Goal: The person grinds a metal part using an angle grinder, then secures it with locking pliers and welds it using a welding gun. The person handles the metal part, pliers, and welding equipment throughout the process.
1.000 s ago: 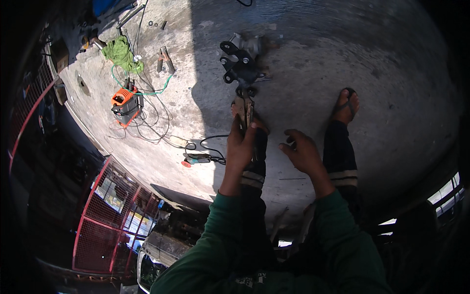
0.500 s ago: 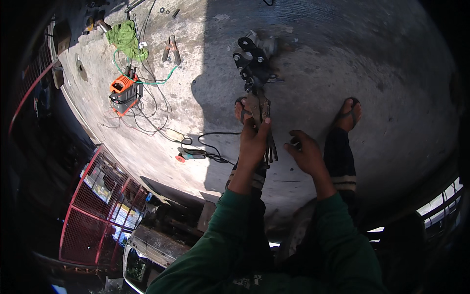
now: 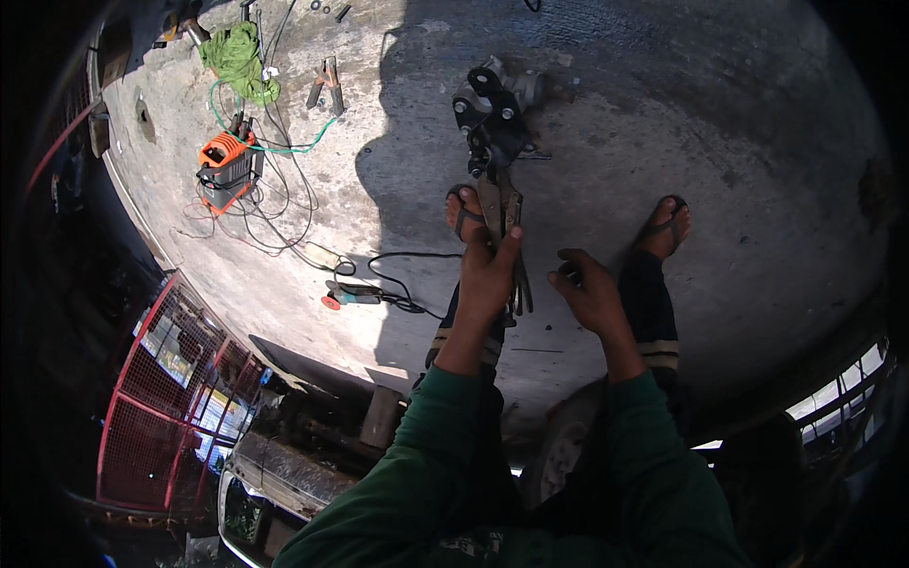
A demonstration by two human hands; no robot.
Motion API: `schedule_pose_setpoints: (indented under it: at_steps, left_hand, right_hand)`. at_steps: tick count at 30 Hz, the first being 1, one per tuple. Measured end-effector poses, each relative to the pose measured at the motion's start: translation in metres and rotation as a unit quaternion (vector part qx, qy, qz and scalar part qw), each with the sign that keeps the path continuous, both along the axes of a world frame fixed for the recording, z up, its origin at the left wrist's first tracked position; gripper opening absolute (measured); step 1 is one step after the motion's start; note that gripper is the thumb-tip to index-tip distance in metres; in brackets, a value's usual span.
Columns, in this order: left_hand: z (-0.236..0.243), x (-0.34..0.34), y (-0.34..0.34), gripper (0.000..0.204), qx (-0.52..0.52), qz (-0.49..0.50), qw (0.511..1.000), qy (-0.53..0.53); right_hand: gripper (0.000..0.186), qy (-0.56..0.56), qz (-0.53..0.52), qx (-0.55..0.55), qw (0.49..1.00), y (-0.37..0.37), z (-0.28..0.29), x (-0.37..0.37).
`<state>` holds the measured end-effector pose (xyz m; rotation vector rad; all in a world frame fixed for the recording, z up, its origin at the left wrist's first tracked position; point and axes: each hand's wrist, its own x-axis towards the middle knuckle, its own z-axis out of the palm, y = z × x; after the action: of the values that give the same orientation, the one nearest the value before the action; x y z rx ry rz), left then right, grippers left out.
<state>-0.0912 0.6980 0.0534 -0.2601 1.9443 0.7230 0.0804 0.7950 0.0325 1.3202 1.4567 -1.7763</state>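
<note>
My left hand [image 3: 487, 281] is wrapped round the handles of a pair of locking pliers [image 3: 493, 204]. Their jaws are at the near end of a black metal bracket assembly [image 3: 493, 115] with bolts and several holes. A grey metal housing [image 3: 526, 88] sits at the far right of that assembly, and a thin rod sticks out of its right side. To the right of the pliers, my right hand [image 3: 587, 292] hovers with thumb and fingers apart and half curled. Nothing shows in it.
Left on the concrete floor [image 3: 606, 189] lie an angle grinder [image 3: 356, 294], an orange and grey welding machine [image 3: 227, 170] with tangled cables, a clamp [image 3: 327, 87] and a green cloth [image 3: 237, 59]. My sandalled feet [image 3: 666, 225] flank the work. A wheel [image 3: 565, 445] and red mesh fence [image 3: 156, 417] are nearer.
The view has shifted slightly, so the floor items appear a little further left. My left hand keeps its hold on the pliers, and my right hand stays apart from them.
</note>
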Motion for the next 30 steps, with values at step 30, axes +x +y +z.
schedule_pose_setpoints:
  at_steps: [30]
  left_hand:
    - [0.011, -0.011, 0.019, 0.054, 0.034, -0.017, 0.989, -0.14]
  right_hand:
    - [0.048, 0.026, -0.091, -0.006, 0.996, 0.013, 0.004, 0.002]
